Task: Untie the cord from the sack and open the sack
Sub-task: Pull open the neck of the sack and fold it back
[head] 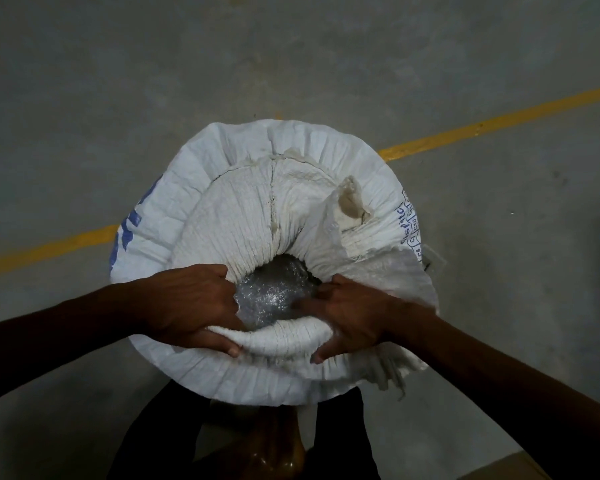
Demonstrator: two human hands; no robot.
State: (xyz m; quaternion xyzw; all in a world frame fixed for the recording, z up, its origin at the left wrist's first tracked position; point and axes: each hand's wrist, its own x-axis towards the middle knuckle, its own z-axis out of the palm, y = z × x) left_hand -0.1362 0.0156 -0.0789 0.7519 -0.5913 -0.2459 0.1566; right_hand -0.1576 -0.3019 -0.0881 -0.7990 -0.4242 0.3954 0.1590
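A white woven sack (229,209) with blue print stands upright on the floor, seen from above. Its mouth is rolled outward into a thick ring, and a clear plastic liner (274,292) with greyish contents shows in the opening. My left hand (194,306) grips the near left part of the rolled rim, thumb outside and fingers inside. My right hand (347,317) grips the near right part of the rim the same way. A loose flap of sack cloth (350,202) sticks up at the right. No cord is visible.
The sack stands on a grey concrete floor (291,64) crossed by a yellow painted line (499,123) behind it. My dark trouser legs (153,441) are just below the sack. A brown cardboard corner (520,469) shows at the bottom right.
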